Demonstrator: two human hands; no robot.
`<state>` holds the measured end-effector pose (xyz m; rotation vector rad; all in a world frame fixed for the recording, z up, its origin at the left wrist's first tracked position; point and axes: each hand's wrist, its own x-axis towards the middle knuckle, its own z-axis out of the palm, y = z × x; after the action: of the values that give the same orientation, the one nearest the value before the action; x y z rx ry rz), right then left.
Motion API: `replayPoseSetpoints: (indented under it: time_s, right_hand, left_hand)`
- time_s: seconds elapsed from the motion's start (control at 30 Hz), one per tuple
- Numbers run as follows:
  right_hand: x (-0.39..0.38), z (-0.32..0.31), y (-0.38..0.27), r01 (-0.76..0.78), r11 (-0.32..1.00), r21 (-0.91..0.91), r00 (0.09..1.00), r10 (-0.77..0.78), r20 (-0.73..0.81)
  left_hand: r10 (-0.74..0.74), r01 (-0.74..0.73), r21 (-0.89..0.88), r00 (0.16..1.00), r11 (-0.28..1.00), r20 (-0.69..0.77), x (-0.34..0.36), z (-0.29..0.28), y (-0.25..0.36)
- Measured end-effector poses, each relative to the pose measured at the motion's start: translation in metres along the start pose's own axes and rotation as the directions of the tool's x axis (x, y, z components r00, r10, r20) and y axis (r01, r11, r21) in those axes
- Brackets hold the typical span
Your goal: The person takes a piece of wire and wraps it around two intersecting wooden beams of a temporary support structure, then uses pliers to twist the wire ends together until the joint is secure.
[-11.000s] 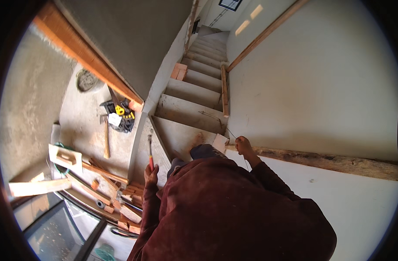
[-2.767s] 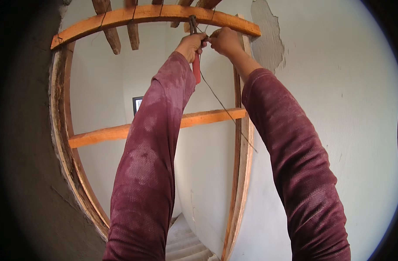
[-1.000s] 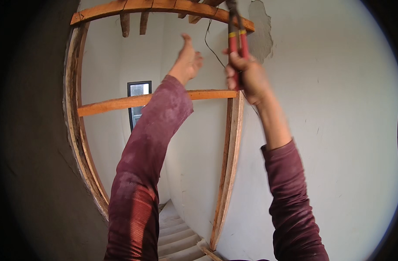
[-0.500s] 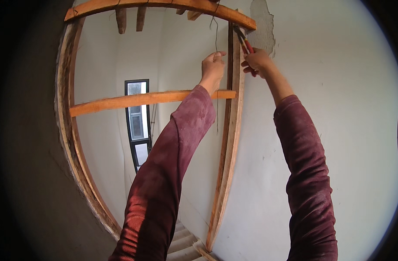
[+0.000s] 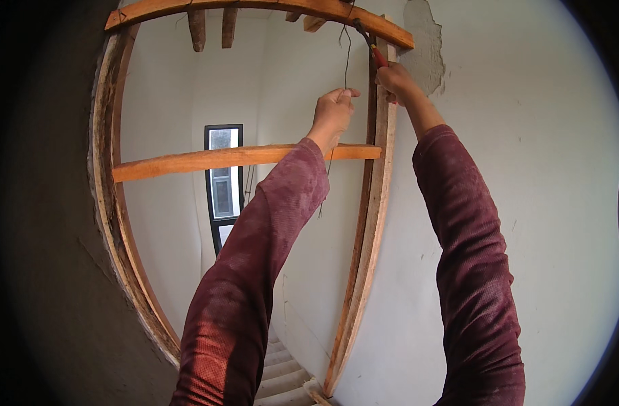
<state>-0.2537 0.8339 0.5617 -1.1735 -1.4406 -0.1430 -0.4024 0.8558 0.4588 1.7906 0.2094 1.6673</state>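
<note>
My left hand (image 5: 333, 116) is raised in the middle, thumb and fingers pinched on a thin dark wire (image 5: 348, 57). The wire hangs from the top wooden beam (image 5: 385, 28), and its loose tail dangles below the hand. To the right and a little higher, my right hand (image 5: 396, 81) is closed round a pair of red-handled pliers (image 5: 378, 57). Their dark jaws reach up and left to just under the beam, close to the wire's upper part. Whether the jaws touch the wire, I cannot tell.
A wooden cross rail (image 5: 187, 161) spans the frame behind my left wrist. Upright posts stand at the right (image 5: 376, 210) and left (image 5: 103, 169). Beyond are a narrow dark-framed window (image 5: 223, 172) and steps (image 5: 282, 379) below. A pale wall (image 5: 499, 169) is at the right.
The pliers have moved up and left, from beside the right post's top to beneath the beam near the wire. My left hand keeps its pinch on the wire. The view has shifted slightly.
</note>
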Motion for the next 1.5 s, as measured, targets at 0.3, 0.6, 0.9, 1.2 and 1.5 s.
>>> replayPoseSetpoints:
  time_s: [0.3, 0.6, 0.9, 1.2, 1.5]
  right_hand:
    - [0.003, 0.004, -0.004, 0.012, 0.999, -0.031, 0.999, -0.011, 0.051]
    - [0.007, 0.003, 0.003, 0.074, 0.987, -0.141, 0.997, -0.069, 0.033]
    - [0.01, 0.027, 0.019, 0.269, 0.943, -0.195, 0.959, -0.281, -0.034]
    - [-0.009, 0.05, 0.024, -0.362, 0.427, 0.829, 0.793, -0.326, 0.514]
    - [-0.009, 0.04, 0.029, -0.287, 0.638, 0.715, 0.803, -0.247, 0.542]
  left_hand:
    - [0.01, -0.01, 0.024, 1.0, 1.0, 0.009, 0.003, 0.0, -0.007]
    - [0.042, -0.042, 0.072, 0.999, 0.997, 0.005, 0.003, -0.004, -0.012]
    - [0.032, -0.036, 0.083, 0.998, 0.996, 0.053, 0.003, -0.005, -0.014]
    - [-0.221, 0.221, 0.007, 0.975, 0.975, 0.031, 0.085, -0.027, 0.035]
    - [0.034, 0.054, -0.32, 0.964, 0.946, 0.262, 0.166, 0.012, 0.01]
